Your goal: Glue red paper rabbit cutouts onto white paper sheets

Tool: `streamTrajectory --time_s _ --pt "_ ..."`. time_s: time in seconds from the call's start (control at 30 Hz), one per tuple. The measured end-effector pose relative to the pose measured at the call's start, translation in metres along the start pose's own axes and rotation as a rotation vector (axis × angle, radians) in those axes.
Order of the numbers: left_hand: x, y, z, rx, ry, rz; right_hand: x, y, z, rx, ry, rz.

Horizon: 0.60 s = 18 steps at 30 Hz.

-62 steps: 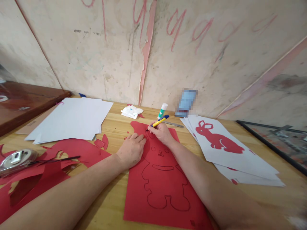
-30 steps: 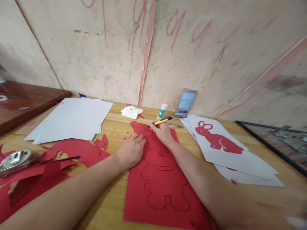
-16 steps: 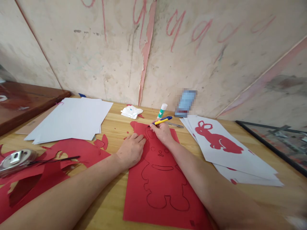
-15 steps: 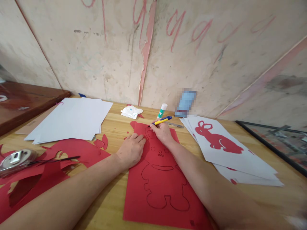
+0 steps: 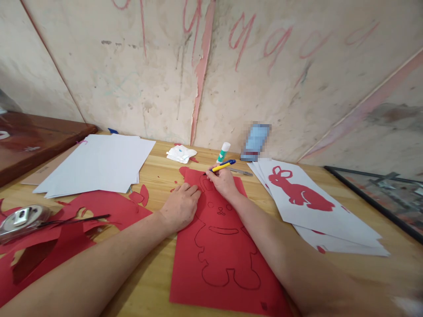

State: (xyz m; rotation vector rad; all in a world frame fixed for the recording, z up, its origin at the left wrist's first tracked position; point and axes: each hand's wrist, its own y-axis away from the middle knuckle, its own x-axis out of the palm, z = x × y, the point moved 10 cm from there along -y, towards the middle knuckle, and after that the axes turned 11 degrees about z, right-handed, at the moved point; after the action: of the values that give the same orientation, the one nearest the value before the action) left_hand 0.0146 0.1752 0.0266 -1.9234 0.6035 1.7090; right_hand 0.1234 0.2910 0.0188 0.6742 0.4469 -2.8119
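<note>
A red sheet with a black outlined bunny figure lies on the wooden table in front of me. My left hand lies flat on the sheet's left edge, fingers stretched and pressing it down. My right hand is closed on a yellow and blue pen, whose tip touches the top of the sheet near the figure's ear.
White sheets are stacked at the back left. Red paper scraps and a metal tape dispenser lie at left. White sheets with a red rabbit cutout sit at right, a glue stick and a crumpled tissue by the wall.
The pen has tilted flatter and its tip has crept along the ear outline at the top of the sheet. My left hand has stayed put.
</note>
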Motion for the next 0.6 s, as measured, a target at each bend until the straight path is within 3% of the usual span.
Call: streamTrajectory --time_s 0.6 --pt "-0.0007 0.0002 -0.0005 -0.003 -0.006 0.006 0.0011 0.0001 0.0049 -0.011 0.032 0.020"
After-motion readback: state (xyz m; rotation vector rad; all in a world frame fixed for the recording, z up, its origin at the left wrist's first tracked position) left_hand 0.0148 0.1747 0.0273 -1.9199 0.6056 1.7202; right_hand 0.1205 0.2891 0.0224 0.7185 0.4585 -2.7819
